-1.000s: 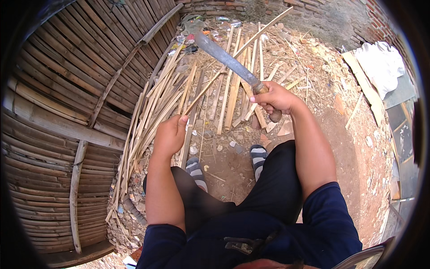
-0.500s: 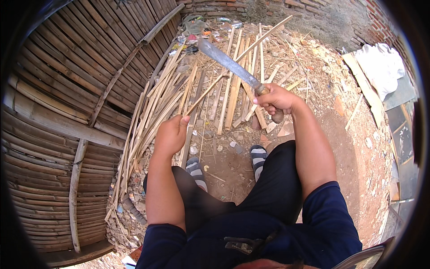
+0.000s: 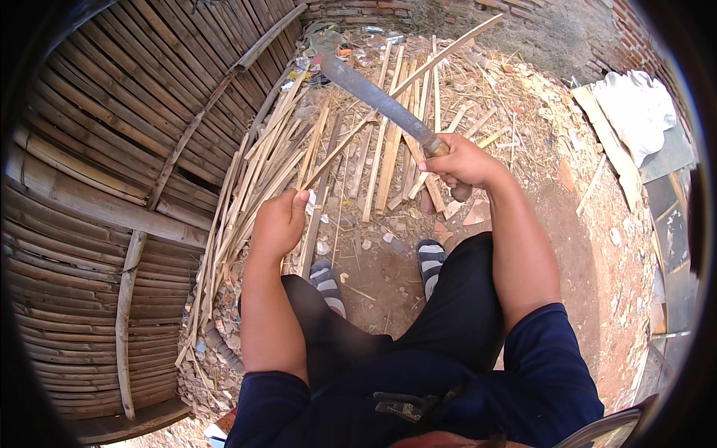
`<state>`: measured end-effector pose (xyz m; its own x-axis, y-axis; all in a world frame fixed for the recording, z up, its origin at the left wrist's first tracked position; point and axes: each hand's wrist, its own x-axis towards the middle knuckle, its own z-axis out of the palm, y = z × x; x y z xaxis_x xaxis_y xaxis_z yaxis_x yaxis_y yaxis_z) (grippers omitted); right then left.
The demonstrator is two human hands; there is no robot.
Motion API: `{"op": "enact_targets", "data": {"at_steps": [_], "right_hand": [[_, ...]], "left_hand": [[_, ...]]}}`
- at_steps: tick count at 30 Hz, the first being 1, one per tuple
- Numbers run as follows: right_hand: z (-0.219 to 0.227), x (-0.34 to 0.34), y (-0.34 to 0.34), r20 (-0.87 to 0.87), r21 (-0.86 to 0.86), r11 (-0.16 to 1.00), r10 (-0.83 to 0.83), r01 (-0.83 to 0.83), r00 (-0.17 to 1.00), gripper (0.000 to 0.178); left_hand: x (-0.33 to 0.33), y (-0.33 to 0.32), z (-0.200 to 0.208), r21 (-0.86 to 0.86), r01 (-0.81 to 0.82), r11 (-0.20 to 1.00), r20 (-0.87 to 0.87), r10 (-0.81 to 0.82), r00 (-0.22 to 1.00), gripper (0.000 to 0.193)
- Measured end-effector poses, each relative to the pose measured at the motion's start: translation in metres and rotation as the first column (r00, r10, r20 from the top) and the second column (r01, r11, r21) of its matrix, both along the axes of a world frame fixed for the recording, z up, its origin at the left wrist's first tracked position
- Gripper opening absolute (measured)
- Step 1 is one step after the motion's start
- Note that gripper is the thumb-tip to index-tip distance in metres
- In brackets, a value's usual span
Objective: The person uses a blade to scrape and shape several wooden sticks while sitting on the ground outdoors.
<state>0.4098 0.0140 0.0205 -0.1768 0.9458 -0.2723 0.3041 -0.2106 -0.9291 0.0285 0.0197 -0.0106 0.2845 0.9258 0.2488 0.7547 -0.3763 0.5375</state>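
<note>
My left hand (image 3: 281, 222) is closed round the near end of a long, thin bamboo strip (image 3: 340, 151). The strip slants up and away to the right, crosses the machete's blade, and its far part (image 3: 452, 52) reaches toward the brick wall. In my right hand (image 3: 464, 164) is a machete, gripped by its brown wooden handle (image 3: 435, 146). Its broad grey blade (image 3: 366, 91) points to the upper left and lies across the strip at mid-length. Whether the edge bites into the strip, I cannot tell.
Split bamboo strips (image 3: 258, 160) are heaped along a slatted bamboo wall (image 3: 97, 187) at left. More strips (image 3: 389, 168) lie ahead among shavings and rubble. A brick wall (image 3: 523, 33) stands behind. At right are a white sack (image 3: 635, 112) and a board (image 3: 609, 145).
The bamboo strip's far end has shifted up and to the right. My left hand has moved slightly left, and the machete's blade has swung a little up and left.
</note>
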Motion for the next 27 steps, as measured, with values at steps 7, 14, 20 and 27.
{"op": "enact_targets", "data": {"at_steps": [7, 14, 20, 27], "right_hand": [[-0.003, 0.009, 0.001, -0.155, -0.098, 0.992, 0.064, -0.08, 0.986, 0.03], [-0.009, 0.014, 0.006, -0.261, -0.164, 0.974, 0.112, -0.159, 0.959, 0.028], [0.002, -0.006, -0.006, -0.171, -0.038, 0.975, 0.208, -0.217, 0.963, 0.027], [0.003, 0.003, -0.012, -0.136, 0.205, 0.975, -0.058, 0.085, 0.989, 0.034]], "left_hand": [[-0.001, 0.0, 0.001, -0.005, 0.012, 1.0, -0.027, -0.012, 1.0, 0.047], [-0.001, 0.001, 0.001, 0.01, 0.037, 0.999, -0.017, -0.037, 0.999, 0.048], [0.004, 0.003, 0.003, -0.015, 0.015, 1.0, 0.02, -0.015, 1.0, 0.047], [0.002, 0.001, 0.006, -0.082, -0.006, 0.997, 0.018, 0.008, 1.0, 0.05]]}}
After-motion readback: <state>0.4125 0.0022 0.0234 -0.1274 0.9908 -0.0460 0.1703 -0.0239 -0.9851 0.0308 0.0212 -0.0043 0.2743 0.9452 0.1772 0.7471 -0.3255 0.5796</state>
